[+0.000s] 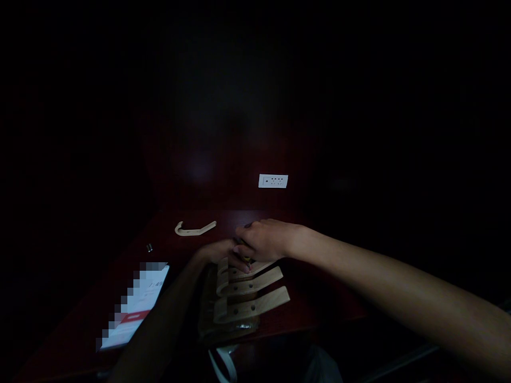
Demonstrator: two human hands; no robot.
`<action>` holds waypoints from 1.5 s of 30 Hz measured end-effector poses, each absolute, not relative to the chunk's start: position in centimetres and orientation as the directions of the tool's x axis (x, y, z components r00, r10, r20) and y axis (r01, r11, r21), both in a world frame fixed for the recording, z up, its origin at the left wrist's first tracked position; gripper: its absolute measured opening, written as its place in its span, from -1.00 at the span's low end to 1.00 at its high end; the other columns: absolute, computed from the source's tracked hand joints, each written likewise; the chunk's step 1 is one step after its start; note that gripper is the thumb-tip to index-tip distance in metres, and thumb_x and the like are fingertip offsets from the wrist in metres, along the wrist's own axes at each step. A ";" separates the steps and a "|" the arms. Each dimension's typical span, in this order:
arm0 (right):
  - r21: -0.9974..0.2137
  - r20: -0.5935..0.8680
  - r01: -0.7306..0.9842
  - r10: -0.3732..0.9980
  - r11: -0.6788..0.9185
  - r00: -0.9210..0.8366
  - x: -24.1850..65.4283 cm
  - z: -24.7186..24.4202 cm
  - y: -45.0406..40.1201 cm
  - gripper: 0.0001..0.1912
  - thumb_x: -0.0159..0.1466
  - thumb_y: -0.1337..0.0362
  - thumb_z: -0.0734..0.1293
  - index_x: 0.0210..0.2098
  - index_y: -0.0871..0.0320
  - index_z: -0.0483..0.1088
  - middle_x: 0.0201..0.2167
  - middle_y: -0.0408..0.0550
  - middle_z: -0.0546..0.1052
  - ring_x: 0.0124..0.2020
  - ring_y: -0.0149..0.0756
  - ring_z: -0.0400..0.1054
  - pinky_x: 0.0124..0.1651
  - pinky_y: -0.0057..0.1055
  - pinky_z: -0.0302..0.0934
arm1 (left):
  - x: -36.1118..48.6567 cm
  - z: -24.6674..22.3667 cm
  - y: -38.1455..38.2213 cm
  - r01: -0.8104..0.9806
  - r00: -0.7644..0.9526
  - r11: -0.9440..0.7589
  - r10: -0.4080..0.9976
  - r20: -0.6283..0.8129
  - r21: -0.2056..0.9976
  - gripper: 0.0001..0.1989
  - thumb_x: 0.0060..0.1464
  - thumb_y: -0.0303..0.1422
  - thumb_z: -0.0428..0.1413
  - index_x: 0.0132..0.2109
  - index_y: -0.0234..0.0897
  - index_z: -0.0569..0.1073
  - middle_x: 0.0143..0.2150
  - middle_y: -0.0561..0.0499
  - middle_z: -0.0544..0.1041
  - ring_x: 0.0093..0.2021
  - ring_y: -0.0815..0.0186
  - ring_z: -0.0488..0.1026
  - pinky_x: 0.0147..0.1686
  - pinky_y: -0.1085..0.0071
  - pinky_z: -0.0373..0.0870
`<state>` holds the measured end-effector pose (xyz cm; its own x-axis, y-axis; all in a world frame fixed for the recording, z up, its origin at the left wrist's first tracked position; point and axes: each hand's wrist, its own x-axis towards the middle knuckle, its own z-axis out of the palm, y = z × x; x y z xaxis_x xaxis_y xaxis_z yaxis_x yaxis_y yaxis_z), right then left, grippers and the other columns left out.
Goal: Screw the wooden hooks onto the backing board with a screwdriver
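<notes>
Three pale wooden hooks lie side by side on a brown padded block: the nearest hook, the middle hook and the farthest, partly covered by my hands. Each shows dark holes or screws. My right hand is closed above the farthest hook, around a tool with a yellowish part, mostly hidden by the fingers. Close against it, my left hand rests at the curled end of the farthest hook; its fingers are largely hidden behind the right hand.
Another wooden hook lies farther back on the dark red table. Small metal pieces are at the left, above a bright sheet or screen. A white socket panel is on the back wall. Surroundings are very dark.
</notes>
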<state>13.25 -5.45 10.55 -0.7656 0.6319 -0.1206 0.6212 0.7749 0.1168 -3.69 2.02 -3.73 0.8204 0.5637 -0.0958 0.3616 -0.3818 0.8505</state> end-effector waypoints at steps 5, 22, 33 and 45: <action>0.081 -0.145 0.568 0.573 0.819 -0.807 13.3 11.2 -6.0 -0.66 0.32 0.17 0.12 -0.05 0.21 0.33 -0.25 0.10 0.53 -0.34 -0.23 0.42 -0.39 -0.37 0.20 | -3.6 -3.8 2.0 0.337 0.808 -0.343 0.584 -0.082 0.877 -0.66 -0.24 -0.20 0.31 -0.28 -0.27 0.55 -0.28 0.05 0.55 -0.17 0.23 0.43 -0.16 0.42 0.31; 0.233 -0.102 0.588 0.621 0.775 -0.777 13.2 10.1 -4.8 -0.61 0.35 0.14 0.09 -0.18 0.28 0.42 -0.32 0.19 0.53 -0.32 -0.11 0.45 -0.36 -0.28 0.24 | -3.8 -3.6 2.0 0.386 0.803 -0.296 0.573 -0.161 0.874 -0.62 -0.20 -0.16 0.30 -0.20 -0.26 0.57 -0.24 -0.01 0.58 -0.20 0.22 0.47 -0.24 0.45 0.33; 0.144 -0.120 0.571 0.587 0.808 -0.801 13.4 10.7 -5.5 -0.67 0.34 0.17 0.10 -0.07 0.22 0.35 -0.26 0.12 0.53 -0.32 -0.18 0.44 -0.36 -0.34 0.23 | -3.6 -2.2 0.8 0.362 0.793 -0.297 0.597 -0.125 0.883 -0.58 -0.28 -0.13 0.32 -0.27 -0.31 0.58 -0.26 -0.03 0.57 -0.22 0.22 0.45 -0.21 0.43 0.32; 0.086 -0.152 0.591 0.597 0.802 -0.788 13.4 10.5 -5.8 -0.66 0.33 0.12 0.11 -0.04 0.18 0.30 -0.22 0.09 0.52 -0.33 -0.21 0.43 -0.40 -0.38 0.21 | -3.4 -2.0 0.9 0.318 0.812 -0.320 0.578 -0.082 0.893 -0.59 -0.27 -0.14 0.31 -0.26 -0.32 0.56 -0.28 0.00 0.56 -0.24 0.26 0.43 -0.21 0.42 0.33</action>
